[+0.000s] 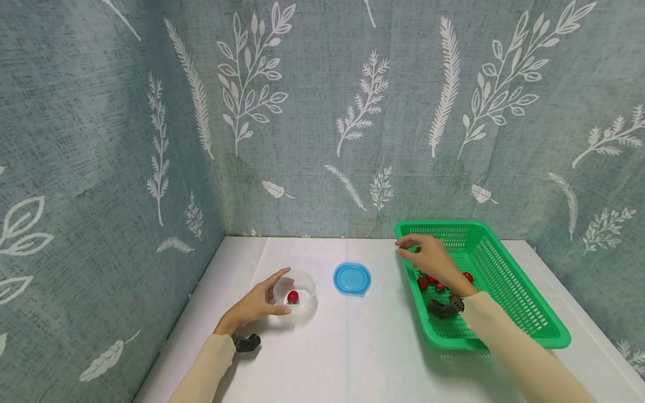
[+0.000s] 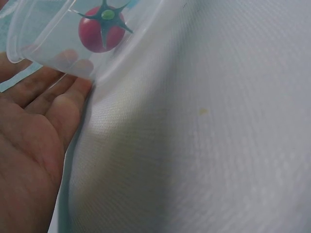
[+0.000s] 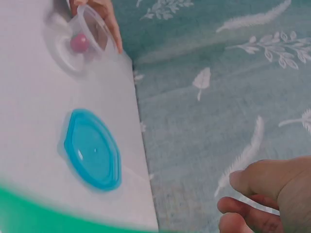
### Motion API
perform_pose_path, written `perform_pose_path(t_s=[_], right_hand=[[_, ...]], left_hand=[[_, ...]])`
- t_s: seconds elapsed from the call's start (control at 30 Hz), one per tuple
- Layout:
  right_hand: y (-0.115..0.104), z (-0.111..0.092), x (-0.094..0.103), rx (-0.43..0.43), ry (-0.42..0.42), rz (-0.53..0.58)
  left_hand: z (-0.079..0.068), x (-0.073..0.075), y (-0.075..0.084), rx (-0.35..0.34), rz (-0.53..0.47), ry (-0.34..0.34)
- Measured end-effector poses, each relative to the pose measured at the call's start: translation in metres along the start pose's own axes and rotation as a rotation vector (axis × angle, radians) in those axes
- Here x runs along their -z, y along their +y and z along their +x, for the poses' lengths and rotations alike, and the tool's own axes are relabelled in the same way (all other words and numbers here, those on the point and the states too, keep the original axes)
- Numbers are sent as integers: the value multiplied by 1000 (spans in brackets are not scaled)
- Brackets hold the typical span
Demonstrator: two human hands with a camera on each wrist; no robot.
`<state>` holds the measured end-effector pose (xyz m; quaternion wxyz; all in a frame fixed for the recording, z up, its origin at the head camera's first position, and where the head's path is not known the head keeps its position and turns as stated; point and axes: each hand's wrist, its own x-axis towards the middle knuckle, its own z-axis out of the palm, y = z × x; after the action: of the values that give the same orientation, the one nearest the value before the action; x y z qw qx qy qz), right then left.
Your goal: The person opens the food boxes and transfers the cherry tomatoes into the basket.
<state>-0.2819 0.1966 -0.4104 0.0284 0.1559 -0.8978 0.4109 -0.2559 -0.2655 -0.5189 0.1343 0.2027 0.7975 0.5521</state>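
Note:
My left hand (image 1: 254, 305) grips the side of a clear plastic cup (image 1: 312, 286), thumb at the near side and fingers at the far side. One red cherry tomato (image 1: 293, 297) lies inside; its green stem end shows in the left wrist view. Over the left rim of a green basket (image 1: 524, 280) hovers my right hand (image 1: 432, 257), its fingers loosely bent. The right wrist view shows nothing between thumb and fingers. Several cherry tomatoes (image 1: 422, 284) lie in the basket below it, partly hidden by hand and wrist.
A blue plastic lid (image 1: 352, 278) lies flat on the white table cover (image 1: 327, 358), between cup and basket. Patterned grey-green fabric (image 1: 312, 112) closes off the back and both sides. Black straps (image 1: 246, 343) sit on both wrists.

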Motion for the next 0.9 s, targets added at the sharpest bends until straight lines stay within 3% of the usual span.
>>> perform_pose_path(t_s=[0.47,0.9], right_hand=[[-39,16,-36,72,-95,66],[-64,22,-73,118,-151,50]], left_hand=[[3,1,0,10,15,-8],[2,1,0,12,22,-4]])
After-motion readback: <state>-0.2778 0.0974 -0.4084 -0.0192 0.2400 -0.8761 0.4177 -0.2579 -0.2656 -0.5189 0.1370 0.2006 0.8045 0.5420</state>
